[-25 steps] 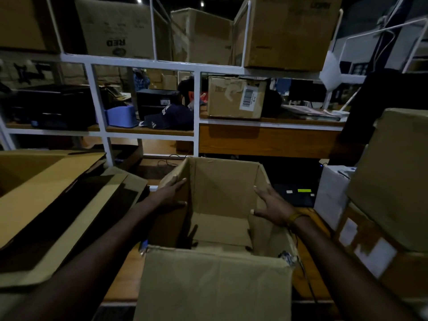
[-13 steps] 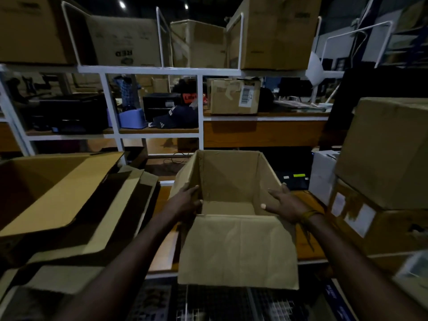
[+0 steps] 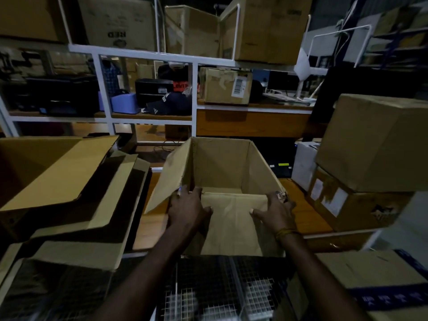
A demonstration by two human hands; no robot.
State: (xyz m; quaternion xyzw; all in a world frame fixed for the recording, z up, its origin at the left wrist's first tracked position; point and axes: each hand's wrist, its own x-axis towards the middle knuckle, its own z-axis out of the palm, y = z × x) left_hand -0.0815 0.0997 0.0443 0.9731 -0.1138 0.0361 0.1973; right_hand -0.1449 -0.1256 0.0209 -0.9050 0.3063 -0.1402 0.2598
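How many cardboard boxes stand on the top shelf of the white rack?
4: the far-left box, the RED-printed box, the middle box and the large right box. More may be hidden behind them.

Open box (image 3: 222,165) sits mid-frame on wooden desk (image 3: 303,214). Its near flap (image 3: 231,223) is folded down toward the camera.

Left grip (image 3: 187,209) holds the near-left corner, fingers over the rim, thumb on the near flap. Right grip (image 3: 275,209) holds the near-right corner the same way. Yellow band (image 3: 286,232) on that wrist.

Left of frame: flattened cartons (image 3: 58,177), piled & overlapping.

Right of frame: big brown box (image 3: 375,142) stacked on a taped box (image 3: 352,205), white box (image 3: 303,165) just beside them.

Upper frame: white shelf rack (image 3: 148,55) w/ more cartons, incl. one w/ barcode label (image 3: 225,85).

Bottom edge: wire mesh (image 3: 208,286).
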